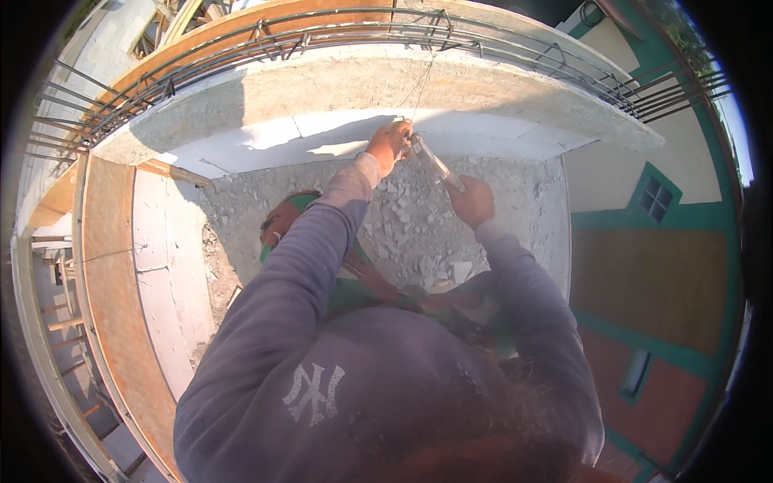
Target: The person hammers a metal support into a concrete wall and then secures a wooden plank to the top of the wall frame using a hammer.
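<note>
My left hand (390, 148) is closed at the inner face of the white block wall (475, 129), its fingers pinched by a thin wire (422, 84). The wire runs up over the board toward the steel bars. My right hand (473, 201) is wrapped round the handles of pliers (436, 164), a slim metal tool pointing up and left. The tool's head is beside my left fingertips, where the wire's lower end is. Whether the jaws touch the wire cannot be made out.
A long formwork board (338, 84) tops the far wall, with a rebar cage (282, 44) behind it. Another board (113, 258) lines the left wall. Broken rubble (403, 209) covers the ground below my hands. A green-trimmed building (652, 278) stands at right.
</note>
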A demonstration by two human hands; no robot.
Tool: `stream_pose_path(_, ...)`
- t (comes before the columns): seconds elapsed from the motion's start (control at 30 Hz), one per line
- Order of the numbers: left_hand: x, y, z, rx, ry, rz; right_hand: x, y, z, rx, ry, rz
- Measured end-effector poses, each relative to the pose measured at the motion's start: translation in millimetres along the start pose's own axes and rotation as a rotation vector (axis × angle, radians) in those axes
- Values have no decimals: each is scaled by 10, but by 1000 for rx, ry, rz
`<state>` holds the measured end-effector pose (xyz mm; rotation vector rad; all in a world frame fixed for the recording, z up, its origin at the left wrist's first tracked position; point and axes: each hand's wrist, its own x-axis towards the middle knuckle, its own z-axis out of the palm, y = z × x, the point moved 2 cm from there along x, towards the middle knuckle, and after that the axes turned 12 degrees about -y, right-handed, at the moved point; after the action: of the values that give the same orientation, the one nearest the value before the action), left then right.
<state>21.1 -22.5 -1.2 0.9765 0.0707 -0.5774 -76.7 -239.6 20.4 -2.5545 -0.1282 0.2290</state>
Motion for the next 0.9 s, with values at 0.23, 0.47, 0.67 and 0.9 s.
stream_pose_path(0.23,103,-49,-251,-1,-103,42,70,-13,25,10,19,-123)
stream_pose_path(0.47,151,18,-393,60,-241,54,59,-115,-58,181,6,-257)
stream_pose_path(0.67,79,37,-226,250,-44,60,61,-69,-32,132,53,-218)
stream_pose_path(0.9,241,-24,-446,90,-88,31,140,-129,7,60,17,-82)
